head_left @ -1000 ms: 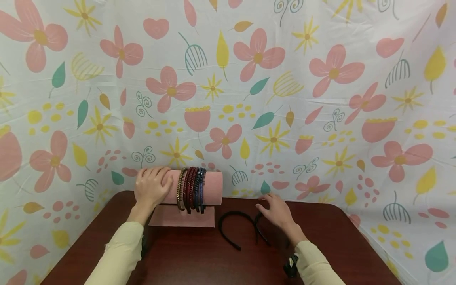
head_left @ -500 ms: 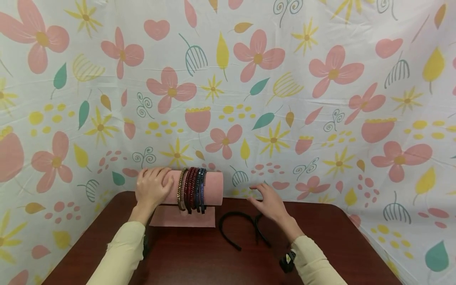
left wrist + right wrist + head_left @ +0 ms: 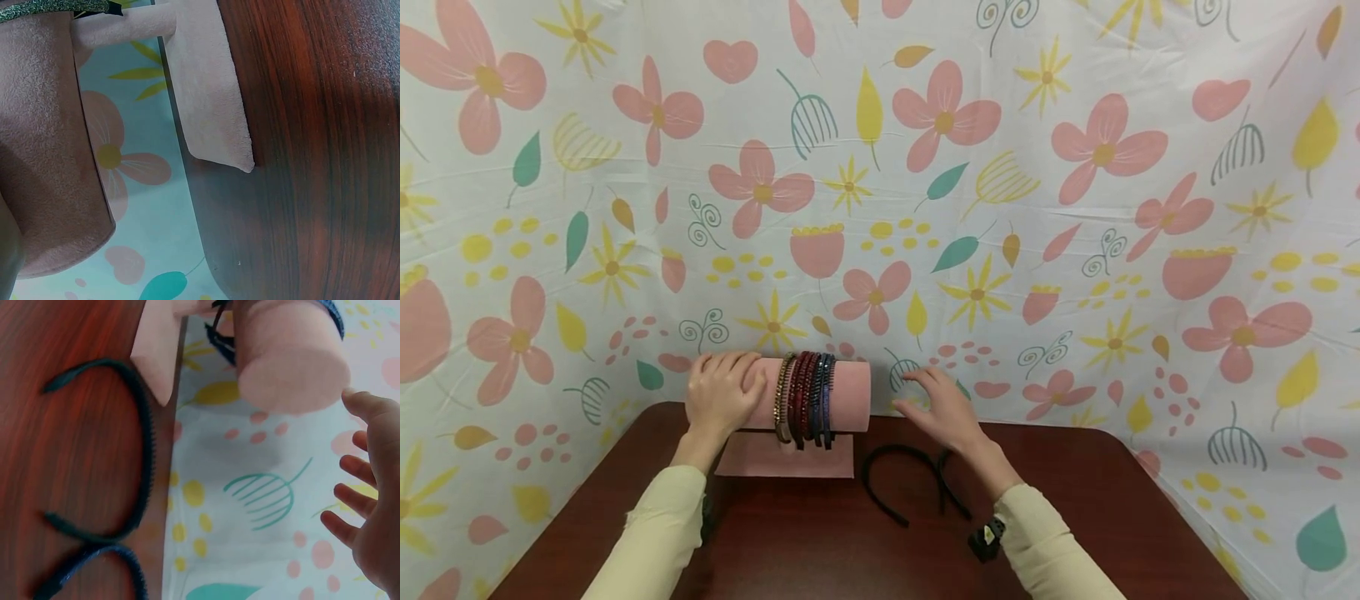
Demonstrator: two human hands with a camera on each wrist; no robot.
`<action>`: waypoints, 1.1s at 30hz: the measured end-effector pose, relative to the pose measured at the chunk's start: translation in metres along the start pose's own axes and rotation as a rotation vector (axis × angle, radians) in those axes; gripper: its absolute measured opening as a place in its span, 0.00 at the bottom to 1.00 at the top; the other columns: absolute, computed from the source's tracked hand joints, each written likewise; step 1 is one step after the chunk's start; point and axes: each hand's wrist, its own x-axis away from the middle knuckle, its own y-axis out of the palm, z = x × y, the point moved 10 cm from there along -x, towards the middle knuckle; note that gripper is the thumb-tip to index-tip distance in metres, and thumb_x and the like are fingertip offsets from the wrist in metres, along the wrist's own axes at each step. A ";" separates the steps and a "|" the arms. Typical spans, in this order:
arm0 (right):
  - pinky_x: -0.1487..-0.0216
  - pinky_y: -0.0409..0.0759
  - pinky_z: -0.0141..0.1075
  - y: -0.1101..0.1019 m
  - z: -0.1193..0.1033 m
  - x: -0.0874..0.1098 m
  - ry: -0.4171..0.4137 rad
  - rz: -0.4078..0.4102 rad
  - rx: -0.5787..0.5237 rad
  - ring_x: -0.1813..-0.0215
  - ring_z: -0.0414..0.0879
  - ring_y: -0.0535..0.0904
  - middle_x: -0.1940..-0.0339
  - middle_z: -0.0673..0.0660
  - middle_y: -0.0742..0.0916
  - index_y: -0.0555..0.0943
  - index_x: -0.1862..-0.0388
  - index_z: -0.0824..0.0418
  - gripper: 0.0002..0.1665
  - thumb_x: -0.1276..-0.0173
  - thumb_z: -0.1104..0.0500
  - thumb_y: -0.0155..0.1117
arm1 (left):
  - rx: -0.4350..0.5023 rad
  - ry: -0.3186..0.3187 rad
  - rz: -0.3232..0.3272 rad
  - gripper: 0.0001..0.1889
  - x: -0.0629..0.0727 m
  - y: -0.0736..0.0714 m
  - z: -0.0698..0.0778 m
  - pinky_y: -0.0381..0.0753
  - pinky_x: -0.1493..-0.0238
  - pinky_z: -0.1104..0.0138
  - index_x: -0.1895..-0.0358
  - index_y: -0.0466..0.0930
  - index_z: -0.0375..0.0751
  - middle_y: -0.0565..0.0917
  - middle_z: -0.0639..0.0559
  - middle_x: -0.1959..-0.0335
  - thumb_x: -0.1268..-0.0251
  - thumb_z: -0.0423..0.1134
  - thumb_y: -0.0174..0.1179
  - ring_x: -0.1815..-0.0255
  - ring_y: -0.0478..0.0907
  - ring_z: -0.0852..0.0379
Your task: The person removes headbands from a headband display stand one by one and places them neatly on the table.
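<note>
A pink padded headband stand (image 3: 852, 396) with a horizontal roll sits at the table's back left. Around the roll's middle hang several sparkly headbands (image 3: 803, 400) in gold, red and blue. My left hand (image 3: 718, 396) grips the roll's left end, fingers over the top and thumb at the front. In the left wrist view, the roll (image 3: 44, 144) fills the left side, and the hand shows only at the edge. My right hand (image 3: 946, 414) hovers right of the stand with fingers apart and nothing held. In the right wrist view, its thumb appears close to the roll's end face (image 3: 294, 381).
Two dark headbands lie on the table right of the stand: one (image 3: 868, 487) nearer it, another (image 3: 957, 497) beside it below my right forearm. The dark red wooden table (image 3: 820, 542) ends at a floral cloth (image 3: 1075, 250) behind.
My right hand has lifted from beside the right-hand loose headband and moved left towards the stand's right end. The left hand stays on the roll.
</note>
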 end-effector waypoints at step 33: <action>0.26 0.60 0.60 0.059 -0.072 -0.059 -0.066 -0.251 0.102 0.26 0.53 0.66 0.26 0.56 0.71 0.66 0.25 0.51 0.52 0.44 0.31 0.69 | 0.014 0.037 0.026 0.22 0.001 -0.001 -0.001 0.74 0.42 0.45 0.55 0.89 0.47 0.89 0.48 0.55 0.36 0.55 0.49 0.54 0.84 0.46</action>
